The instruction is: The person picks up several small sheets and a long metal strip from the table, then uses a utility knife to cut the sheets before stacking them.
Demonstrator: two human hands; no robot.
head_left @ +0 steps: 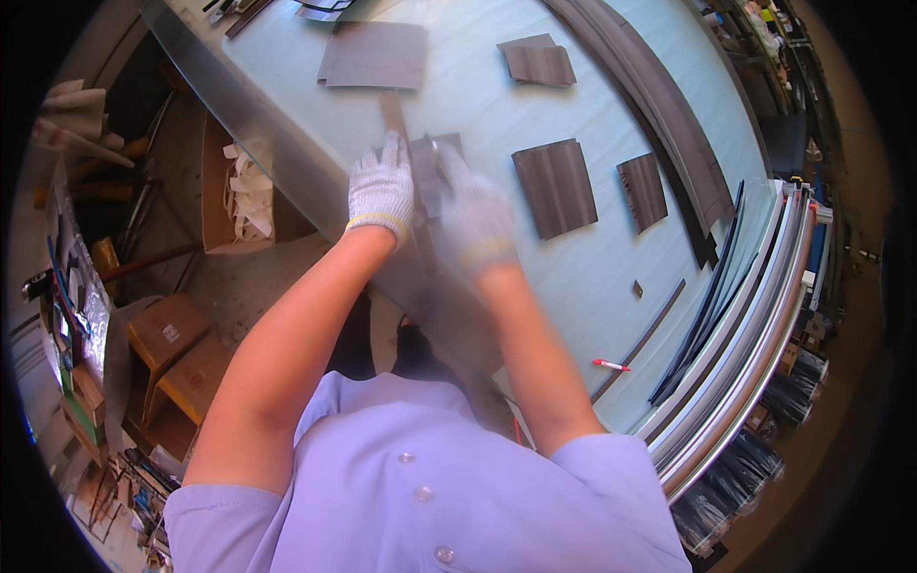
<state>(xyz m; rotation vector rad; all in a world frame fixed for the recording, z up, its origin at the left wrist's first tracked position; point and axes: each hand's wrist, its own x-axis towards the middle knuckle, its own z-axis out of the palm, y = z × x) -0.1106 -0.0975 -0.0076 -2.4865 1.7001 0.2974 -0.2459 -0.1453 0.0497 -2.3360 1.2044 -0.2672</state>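
My left hand [382,191], in a white knit glove, lies with its fingers stretched along a narrow brown-grey straight strip [392,111] on the glass-like tabletop [468,105]. Beside the strip is a dark grey flat piece [447,145], partly covered by my hands. Just to the right, my gloved right hand [475,212] is smeared by motion. A slim metallic tool [435,153] shows at its fingers; its exact kind is too blurred to tell.
Loose dark sheets [554,188] and a lighter grey sheet [373,55] lie around the hands. Long dark strips [659,105] curve along the right, near metal profiles [755,353]. A red marker [611,365] lies nearer me. Left of the table stands a carton of white scraps [248,196].
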